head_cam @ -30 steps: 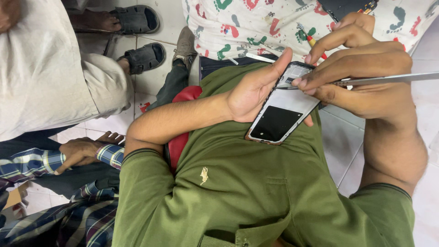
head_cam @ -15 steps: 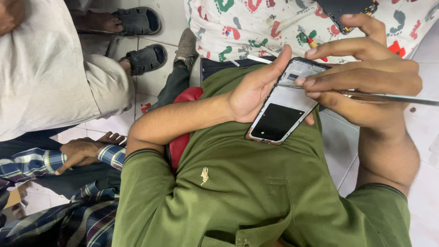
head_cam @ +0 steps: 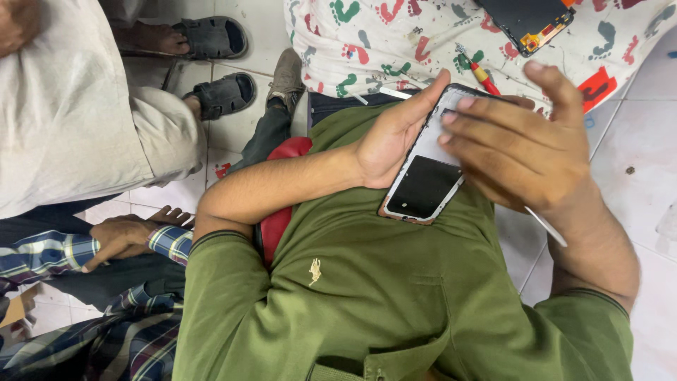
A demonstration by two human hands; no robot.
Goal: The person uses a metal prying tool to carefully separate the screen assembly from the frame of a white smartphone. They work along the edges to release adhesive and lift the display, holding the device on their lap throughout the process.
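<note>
My left hand [head_cam: 395,134] grips an opened phone [head_cam: 423,187] by its left edge and holds it over my green shirt. The phone's lower part is a dark panel and its upper part is pale. My right hand [head_cam: 522,141] lies across the top of the phone, with the fingertips touching its upper edge. A thin metal tool [head_cam: 546,227] is held in that hand, and its end sticks out down and to the right below the wrist. The tool's tip is hidden.
A white cloth with coloured footprints [head_cam: 395,35] lies ahead, bearing a dark phone part [head_cam: 529,21] and a red-handled screwdriver [head_cam: 481,72]. Another person's hand in a plaid sleeve [head_cam: 123,236] rests at the left. Sandalled feet [head_cam: 218,92] stand on the tiled floor [head_cam: 635,176].
My right hand has turned over the phone's top. The metal tool, which pointed out to the right, now angles down under the wrist. The phone stays in my left hand.
</note>
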